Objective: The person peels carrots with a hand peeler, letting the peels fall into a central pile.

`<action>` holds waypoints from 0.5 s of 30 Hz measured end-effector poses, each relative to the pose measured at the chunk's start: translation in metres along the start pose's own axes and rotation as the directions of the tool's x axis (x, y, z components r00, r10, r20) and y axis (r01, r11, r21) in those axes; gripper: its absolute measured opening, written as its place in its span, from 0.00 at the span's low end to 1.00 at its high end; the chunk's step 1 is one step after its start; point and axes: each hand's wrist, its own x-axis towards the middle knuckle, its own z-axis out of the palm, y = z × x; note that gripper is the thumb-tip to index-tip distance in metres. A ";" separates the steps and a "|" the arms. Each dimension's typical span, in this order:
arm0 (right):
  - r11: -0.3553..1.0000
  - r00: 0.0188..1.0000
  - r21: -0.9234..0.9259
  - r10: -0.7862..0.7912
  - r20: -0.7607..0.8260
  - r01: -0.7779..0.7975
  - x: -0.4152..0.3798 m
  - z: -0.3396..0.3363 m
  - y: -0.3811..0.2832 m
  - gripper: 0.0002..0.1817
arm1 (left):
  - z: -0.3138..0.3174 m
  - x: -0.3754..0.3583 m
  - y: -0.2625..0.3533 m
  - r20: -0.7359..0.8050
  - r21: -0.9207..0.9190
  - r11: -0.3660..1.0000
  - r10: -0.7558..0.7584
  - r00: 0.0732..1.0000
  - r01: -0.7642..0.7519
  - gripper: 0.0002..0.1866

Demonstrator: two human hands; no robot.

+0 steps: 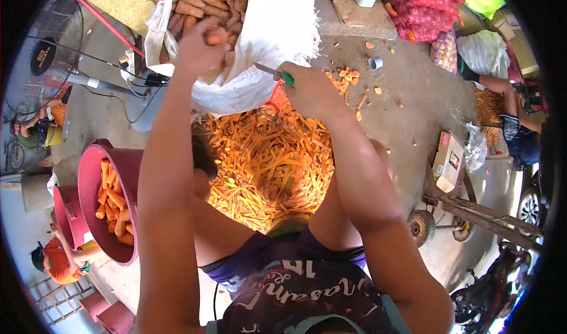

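Note:
My left hand is at the mouth of a white woven sack, its fingers closed around a carrot whose cut-looking end shows. Motion blurs this hand slightly. Unpeeled carrots fill the sack opening. My right hand grips a small knife by its green handle, with the blade pointing left toward the sack. Below both hands, between my legs, lies a large heap of orange carrot peelings.
Peeled carrots lie in a red tub at left, near a standing fan. Carrot bits and a small cup are on the floor. Red mesh sacks stand at back right, a wheeled cart at right. Other people sit at both sides.

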 end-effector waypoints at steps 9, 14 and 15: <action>0.988 0.986 0.055 -0.146 0.086 0.142 -0.037 0.028 -0.032 0.15 | -0.032 -0.176 0.001 0.324 -0.918 0.157 -0.234 0.917 0.364 0.27; 0.971 0.967 0.060 -0.237 0.092 0.233 -0.053 0.068 -0.047 0.17 | 0.003 -0.248 0.021 0.338 -0.761 0.437 -0.365 0.868 0.480 0.20; 0.970 0.961 0.032 -0.245 0.125 0.243 -0.058 0.073 -0.048 0.18 | 0.009 -0.259 0.020 0.344 -0.763 0.426 -0.368 0.864 0.486 0.20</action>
